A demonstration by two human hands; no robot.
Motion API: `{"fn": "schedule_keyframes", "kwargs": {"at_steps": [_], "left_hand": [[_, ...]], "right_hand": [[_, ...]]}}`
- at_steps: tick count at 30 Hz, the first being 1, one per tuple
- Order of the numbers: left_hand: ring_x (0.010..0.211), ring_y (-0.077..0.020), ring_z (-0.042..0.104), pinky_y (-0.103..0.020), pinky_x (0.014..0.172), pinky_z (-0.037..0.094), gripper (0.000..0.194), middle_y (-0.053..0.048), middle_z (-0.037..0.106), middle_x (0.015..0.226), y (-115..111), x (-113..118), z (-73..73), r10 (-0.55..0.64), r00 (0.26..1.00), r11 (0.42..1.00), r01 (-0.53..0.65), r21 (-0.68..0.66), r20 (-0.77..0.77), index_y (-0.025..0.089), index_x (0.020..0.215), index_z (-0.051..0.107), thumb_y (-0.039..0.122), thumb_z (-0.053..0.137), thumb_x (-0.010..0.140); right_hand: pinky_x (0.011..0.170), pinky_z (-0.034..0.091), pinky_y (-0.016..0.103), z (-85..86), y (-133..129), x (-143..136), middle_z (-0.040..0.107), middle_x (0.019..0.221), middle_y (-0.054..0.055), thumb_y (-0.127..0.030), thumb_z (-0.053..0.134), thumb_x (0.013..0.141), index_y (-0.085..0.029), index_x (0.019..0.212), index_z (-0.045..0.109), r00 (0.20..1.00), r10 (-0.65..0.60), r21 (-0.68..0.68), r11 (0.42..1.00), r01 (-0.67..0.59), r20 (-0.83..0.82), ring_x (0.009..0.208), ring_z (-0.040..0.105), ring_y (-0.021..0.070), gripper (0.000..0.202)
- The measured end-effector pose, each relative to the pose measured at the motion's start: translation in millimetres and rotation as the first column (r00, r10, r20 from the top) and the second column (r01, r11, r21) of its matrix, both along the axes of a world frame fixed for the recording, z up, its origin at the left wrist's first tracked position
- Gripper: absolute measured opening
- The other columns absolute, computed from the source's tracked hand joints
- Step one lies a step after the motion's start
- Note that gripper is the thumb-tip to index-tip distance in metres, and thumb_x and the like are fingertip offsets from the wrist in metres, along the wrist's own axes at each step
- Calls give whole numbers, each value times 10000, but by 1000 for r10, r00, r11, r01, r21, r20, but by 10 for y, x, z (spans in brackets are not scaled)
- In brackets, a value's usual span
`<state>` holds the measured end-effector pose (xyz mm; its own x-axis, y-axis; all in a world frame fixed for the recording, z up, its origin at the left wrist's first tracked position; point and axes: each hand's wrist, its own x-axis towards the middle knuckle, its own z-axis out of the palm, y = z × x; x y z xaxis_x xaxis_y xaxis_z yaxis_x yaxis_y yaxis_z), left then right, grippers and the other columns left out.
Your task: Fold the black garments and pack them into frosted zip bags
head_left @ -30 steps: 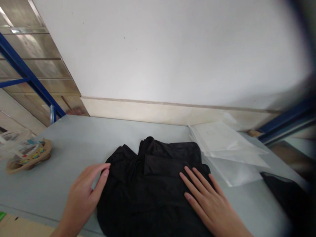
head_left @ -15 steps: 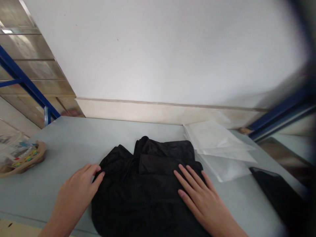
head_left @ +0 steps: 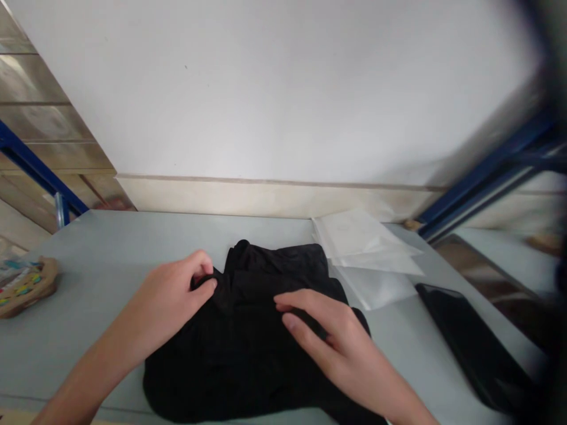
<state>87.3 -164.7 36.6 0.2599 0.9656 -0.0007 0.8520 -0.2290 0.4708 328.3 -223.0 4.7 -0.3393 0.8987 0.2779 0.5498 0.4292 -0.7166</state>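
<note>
Black folded cloth, perhaps a garment (head_left: 248, 354), lies on the grey table (head_left: 110, 248) in front of me. At its upper left edge, my left hand (head_left: 177, 295) pinches a fold of the fabric between thumb and fingers. My right hand (head_left: 339, 342) rests over the right half of the cloth, its fingers bent and held together. A gap shows between its thumb and forefinger, and whether any fabric is caught there I cannot tell. The cloth's far end is layered in flat folds.
Several clear plastic bags (head_left: 372, 254) lie behind the cloth to the right. A dark flat device (head_left: 469, 342) sits at the right. On the left stands a basket (head_left: 44, 289) of small colourful items. Blue metal posts (head_left: 482, 177) rise beside the white wall (head_left: 283, 100).
My left hand has moved right and away from me, drawing the cloth's left edge inward. My right hand, flat and spread before, has curled its fingers and shifted left. The view has turned slightly right.
</note>
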Motion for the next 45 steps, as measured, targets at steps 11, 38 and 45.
{"fn": "schedule_keyframes", "kwargs": {"at_steps": [11,38,45], "left_hand": [[853,-128,646,-227,739,490,240,12,690,915,167,424,-193,-342,868,856,446,-262,360,231,1091,517,230,394,885],[1354,-217,266,-470,1095,254,630,-8,373,1447,368,-52,-875,-732,646,627,763,157,-216,302,1291,489,-21,410,756],[1306,-205,360,-408,1078,319,544,-7,419,1414,402,38,-705,-740,651,641,759,118,-166,281,1196,564,31,474,721]], "right_hand": [[523,474,226,-474,208,-348,476,713,-27,-377,536,825,-177,1028,460,769,-317,-570,818,-74,-555,618,526,120,295],[806,448,472,-599,-455,-679,609,1040,123,-189,525,837,-145,1110,564,832,-400,440,872,216,385,944,546,302,280],[678,493,441,-661,-278,-851,616,889,95,-50,480,780,-137,1064,564,860,-371,219,925,310,349,788,573,268,309]]}}
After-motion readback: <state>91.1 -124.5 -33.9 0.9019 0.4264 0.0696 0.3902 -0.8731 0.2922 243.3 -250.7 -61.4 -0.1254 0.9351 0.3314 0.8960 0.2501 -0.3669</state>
